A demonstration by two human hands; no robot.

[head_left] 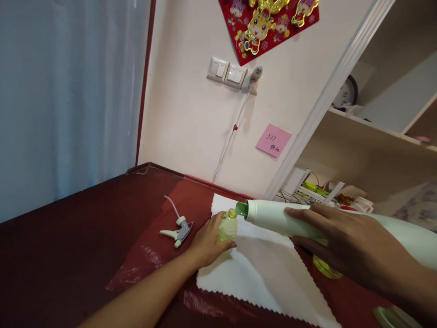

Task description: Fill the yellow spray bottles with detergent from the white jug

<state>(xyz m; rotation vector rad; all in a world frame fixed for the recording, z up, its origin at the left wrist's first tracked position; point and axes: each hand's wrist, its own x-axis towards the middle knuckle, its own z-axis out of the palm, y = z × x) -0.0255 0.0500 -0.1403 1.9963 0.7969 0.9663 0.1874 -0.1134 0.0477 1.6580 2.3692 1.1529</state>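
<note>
My left hand [213,241] is wrapped round a small, see-through yellow bottle [228,227], held over a white cloth with a zigzag edge [259,269]. Its narrow mouth has no top on it. In my right hand [341,237] is a large pale-green bottle [273,216], tipped almost level. Its green spout [242,209] is right by the small bottle's mouth; whether liquid is flowing I cannot tell. A grey and cream trigger spray head [180,231] with a thin tube lies left of my left hand.
Under my right hand, a yellow see-through object [326,268] shows in part. A blurred green item [389,316] lies at the lower right. Clear plastic covers part of the dark red table [68,246]. Behind are a wall with switches [225,73], a hanging cord and shelves [375,123].
</note>
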